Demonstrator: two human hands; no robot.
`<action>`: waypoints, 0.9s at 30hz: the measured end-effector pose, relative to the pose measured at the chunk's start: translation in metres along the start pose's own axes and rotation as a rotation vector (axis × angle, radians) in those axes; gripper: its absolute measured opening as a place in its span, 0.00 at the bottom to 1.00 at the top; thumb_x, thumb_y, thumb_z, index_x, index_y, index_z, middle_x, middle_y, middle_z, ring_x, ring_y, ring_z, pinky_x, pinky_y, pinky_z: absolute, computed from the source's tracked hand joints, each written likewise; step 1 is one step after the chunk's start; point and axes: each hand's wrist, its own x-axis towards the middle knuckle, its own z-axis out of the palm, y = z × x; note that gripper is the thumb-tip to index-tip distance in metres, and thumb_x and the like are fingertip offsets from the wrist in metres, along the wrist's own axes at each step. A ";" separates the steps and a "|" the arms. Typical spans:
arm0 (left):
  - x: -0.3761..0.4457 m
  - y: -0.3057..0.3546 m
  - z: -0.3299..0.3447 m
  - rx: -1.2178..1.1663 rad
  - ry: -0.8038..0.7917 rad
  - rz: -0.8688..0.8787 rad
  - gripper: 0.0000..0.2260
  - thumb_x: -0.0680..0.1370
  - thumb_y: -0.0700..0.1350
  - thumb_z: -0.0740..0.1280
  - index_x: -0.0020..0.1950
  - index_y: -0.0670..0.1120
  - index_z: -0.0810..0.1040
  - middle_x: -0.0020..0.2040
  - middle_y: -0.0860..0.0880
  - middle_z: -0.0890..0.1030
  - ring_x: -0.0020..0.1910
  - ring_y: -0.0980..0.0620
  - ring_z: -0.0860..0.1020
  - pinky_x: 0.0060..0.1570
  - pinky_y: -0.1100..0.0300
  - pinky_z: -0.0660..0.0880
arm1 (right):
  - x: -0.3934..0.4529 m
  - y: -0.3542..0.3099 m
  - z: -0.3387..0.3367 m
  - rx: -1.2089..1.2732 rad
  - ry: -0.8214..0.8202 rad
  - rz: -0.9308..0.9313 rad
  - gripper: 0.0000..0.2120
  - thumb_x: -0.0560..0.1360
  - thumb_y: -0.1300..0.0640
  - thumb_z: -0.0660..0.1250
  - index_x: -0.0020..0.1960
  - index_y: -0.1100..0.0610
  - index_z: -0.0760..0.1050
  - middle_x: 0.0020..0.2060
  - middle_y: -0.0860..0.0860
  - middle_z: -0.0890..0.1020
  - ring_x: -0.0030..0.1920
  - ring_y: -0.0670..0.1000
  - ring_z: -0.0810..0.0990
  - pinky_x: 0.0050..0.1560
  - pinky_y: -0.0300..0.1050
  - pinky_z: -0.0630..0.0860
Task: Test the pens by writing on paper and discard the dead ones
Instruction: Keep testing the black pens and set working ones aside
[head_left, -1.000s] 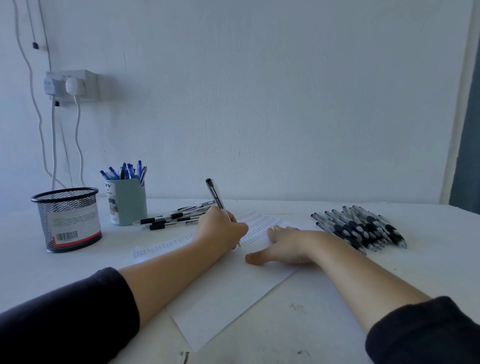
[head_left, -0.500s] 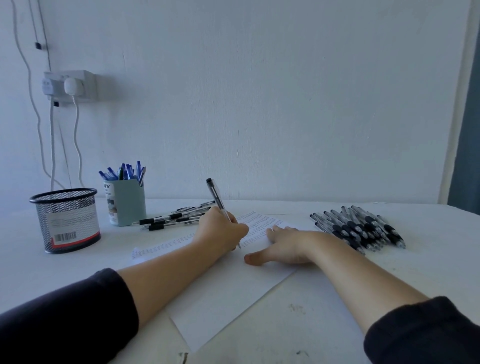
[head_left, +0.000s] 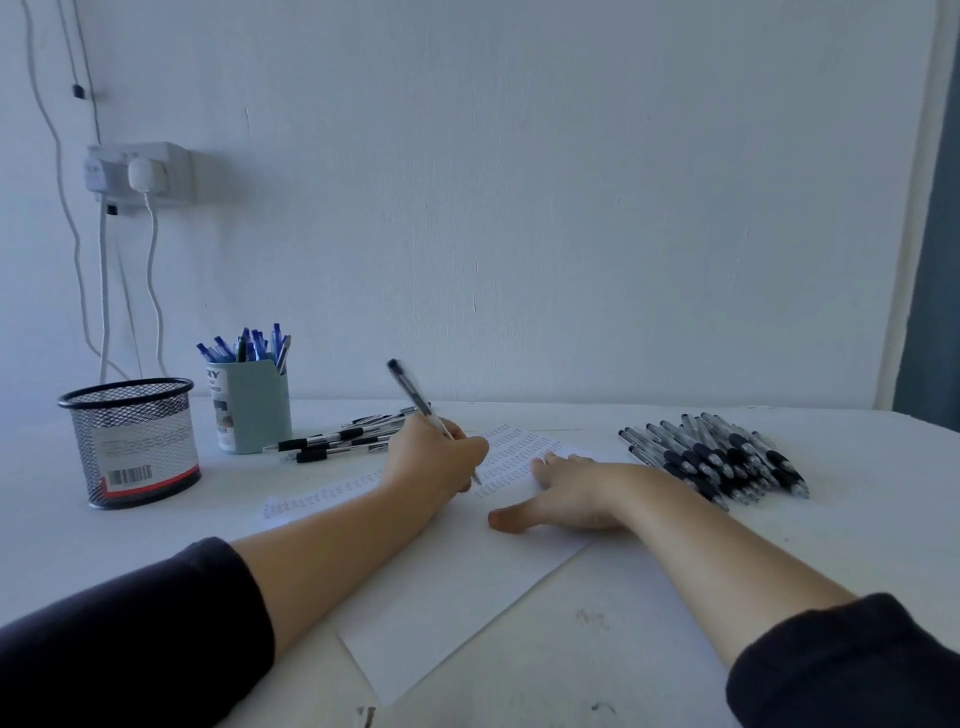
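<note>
your left hand (head_left: 434, 457) is curled round a black-and-clear pen (head_left: 415, 400), pinching it low on the barrel, tip down on the sheet of paper (head_left: 457, 587) and the top of the pen leaning away toward the wall, a little blurred. the tip sits at the end of a row of small marks, with more rows of the same tiny marks running across the far part of the sheet on both sides of your fist. your right hand (head_left: 566, 493) lies flat on the paper just beside it, fingers straight and pointing away from you, thumb stuck out to the side, palm pressing the sheet down. both forearms are bare, dark sleeves pushed up near the bottom edge.

the paper lies at an angle on the white table (head_left: 857, 545), one corner pointing back at you. to your right, well apart from the sheet, a pile of black-grip pens (head_left: 722, 457) lies in loose rows. behind your left hand, a smaller group of pens (head_left: 337, 441) lies on the table, touching or almost touching the foot of a pale green pen cup (head_left: 254, 410) stuffed with blue-capped pens (head_left: 247, 345). further left stands a black mesh bin (head_left: 132, 441) with a barcode label. on the wall above, a socket (head_left: 140, 174) with a white plug and cables hanging down.
</note>
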 end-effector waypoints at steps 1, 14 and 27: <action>0.001 0.000 -0.002 -0.102 0.009 -0.016 0.11 0.71 0.39 0.64 0.28 0.43 0.73 0.21 0.48 0.75 0.22 0.53 0.67 0.26 0.64 0.62 | 0.000 0.000 0.000 0.000 0.002 -0.005 0.50 0.68 0.26 0.59 0.78 0.52 0.45 0.78 0.47 0.46 0.77 0.49 0.44 0.75 0.56 0.48; 0.013 0.006 -0.027 -0.431 0.147 0.007 0.04 0.82 0.44 0.57 0.54 0.45 0.69 0.29 0.45 0.73 0.21 0.52 0.65 0.21 0.61 0.62 | -0.006 0.004 -0.005 0.078 0.013 -0.058 0.44 0.70 0.31 0.63 0.78 0.51 0.51 0.77 0.46 0.53 0.76 0.49 0.52 0.74 0.49 0.53; 0.007 0.009 -0.024 -0.501 0.088 -0.049 0.10 0.80 0.42 0.58 0.44 0.39 0.75 0.29 0.45 0.69 0.21 0.51 0.64 0.21 0.62 0.61 | -0.002 0.007 -0.003 0.153 0.022 -0.040 0.47 0.68 0.31 0.66 0.78 0.48 0.50 0.77 0.43 0.53 0.76 0.47 0.54 0.75 0.49 0.53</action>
